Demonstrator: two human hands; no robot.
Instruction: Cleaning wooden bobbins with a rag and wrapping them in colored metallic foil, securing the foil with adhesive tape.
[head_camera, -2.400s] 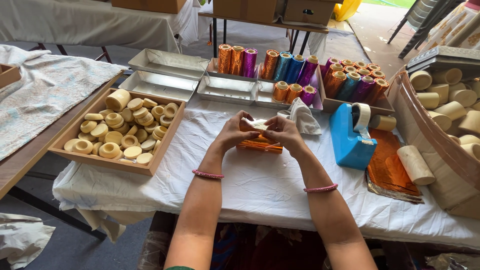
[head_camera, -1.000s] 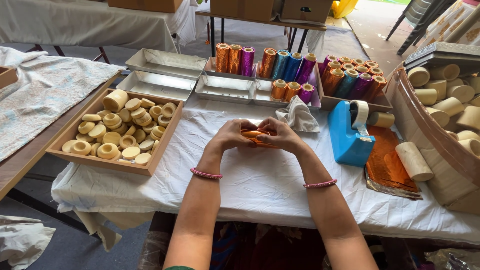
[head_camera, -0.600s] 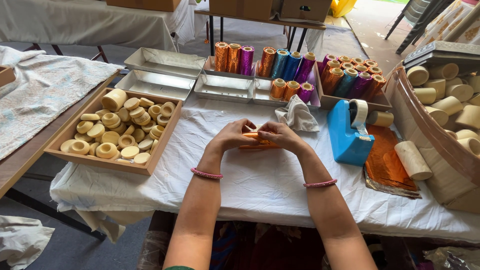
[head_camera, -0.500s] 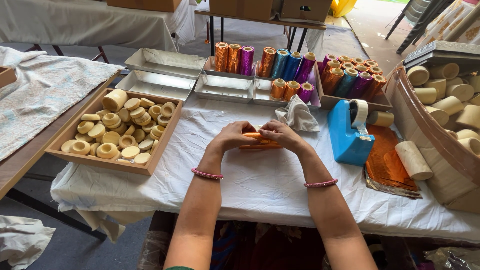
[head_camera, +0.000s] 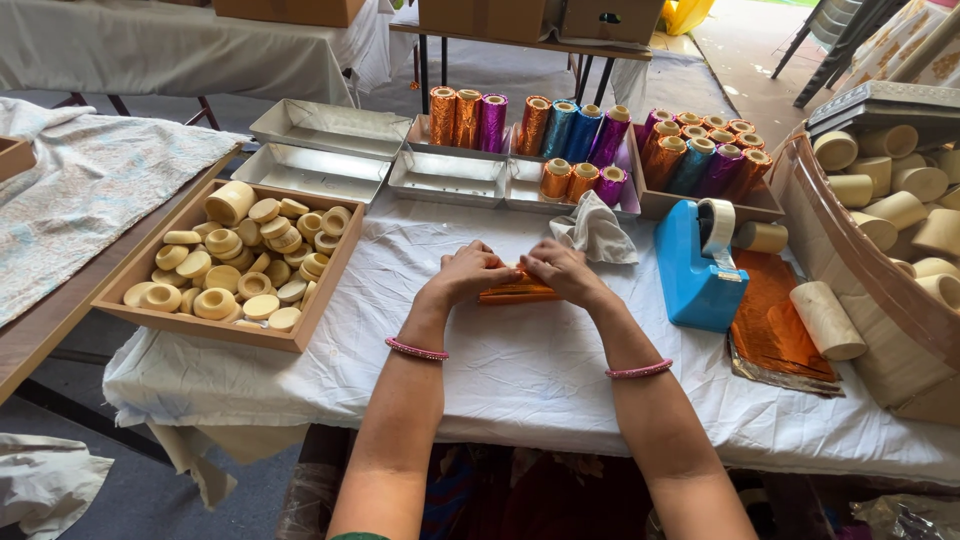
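Both hands press down on an orange foil-wrapped piece (head_camera: 515, 291) mid-table.

Left hand (head_camera: 468, 275) and right hand (head_camera: 560, 272) meet over it, fingers curled to pin the foil flat against the white cloth (head_camera: 500, 370); blue tape dispenser (head_camera: 697, 265) stands near.

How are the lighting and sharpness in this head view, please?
Head view: soft, even daylight with faint shadows on the white cloth; bright glints on the foil rolls and metal trays; both hands and the orange foil piece are sharp; the top right corner is brighter; table edges bow slightly.
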